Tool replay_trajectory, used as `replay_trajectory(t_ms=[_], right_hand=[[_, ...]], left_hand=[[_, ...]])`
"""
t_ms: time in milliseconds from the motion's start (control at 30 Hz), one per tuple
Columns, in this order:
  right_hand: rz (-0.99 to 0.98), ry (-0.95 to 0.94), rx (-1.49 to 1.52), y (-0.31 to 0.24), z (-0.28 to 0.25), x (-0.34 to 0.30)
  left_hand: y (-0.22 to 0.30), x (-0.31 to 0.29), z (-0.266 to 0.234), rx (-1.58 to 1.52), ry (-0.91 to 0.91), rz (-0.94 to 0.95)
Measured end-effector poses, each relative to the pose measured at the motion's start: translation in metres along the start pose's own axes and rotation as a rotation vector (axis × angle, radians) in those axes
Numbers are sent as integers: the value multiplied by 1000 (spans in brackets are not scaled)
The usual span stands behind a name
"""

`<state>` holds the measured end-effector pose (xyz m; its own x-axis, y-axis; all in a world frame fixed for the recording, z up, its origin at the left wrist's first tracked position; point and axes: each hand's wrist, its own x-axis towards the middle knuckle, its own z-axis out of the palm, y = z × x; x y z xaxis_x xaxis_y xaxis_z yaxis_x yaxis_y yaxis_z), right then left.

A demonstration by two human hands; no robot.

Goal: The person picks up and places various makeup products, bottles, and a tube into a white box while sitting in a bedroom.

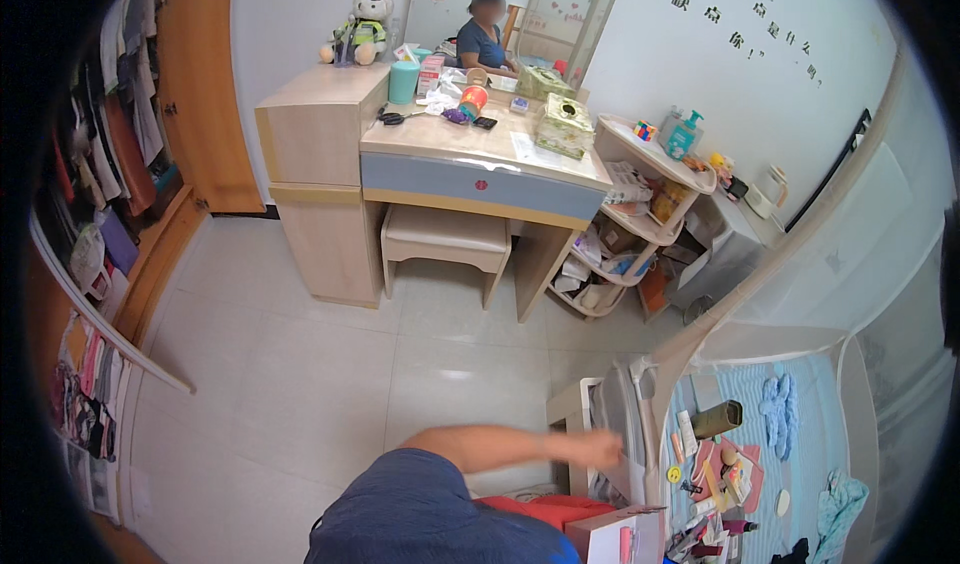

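Observation:
My left hand (597,449) is stretched out to the right over grey folded fabric (622,419) at the bed's edge. Motion blurs its fingers, so I cannot see whether it grips anything. My right hand does not show. Close to my lap at the bottom is an open box (600,541) with a pink item inside. Cosmetics lie spread on the blue striped bed mat (820,384): white tubes (686,432), a pink pouch (748,464), a yellow round piece (674,474) and several dark bottles. Beside them lie an olive cylindrical case (718,419) and a light-blue fluffy band (780,414).
A dressing table (490,189) with a mirror, tissue box (565,127) and scissors (400,118) stands ahead, a stool (447,232) under it. Shelves (625,226) adjoin it on the right. Mosquito netting (800,274) hangs around the bed. An open wardrobe (205,84) is at left.

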<state>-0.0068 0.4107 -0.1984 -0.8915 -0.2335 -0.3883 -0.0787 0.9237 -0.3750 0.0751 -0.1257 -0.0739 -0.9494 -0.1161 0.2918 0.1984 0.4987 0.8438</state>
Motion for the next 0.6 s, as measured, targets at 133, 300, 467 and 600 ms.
replay_trajectory(t_ms=[133,300,467,600], right_hand=[[-154,55,-8,5,1,-7],[52,-3,-114,-70,-43,-68],[157,-68,-323,-88,-51,-64],[169,-31,-541,-81,-47,-57]], left_hand=[[-65,-14,-249,514,1009,-177],[-41,-83,-478,1106,1195,-789],[-43,-140,-576,1215,1223,-887],[-43,-154,-612,1176,1202,-979]])
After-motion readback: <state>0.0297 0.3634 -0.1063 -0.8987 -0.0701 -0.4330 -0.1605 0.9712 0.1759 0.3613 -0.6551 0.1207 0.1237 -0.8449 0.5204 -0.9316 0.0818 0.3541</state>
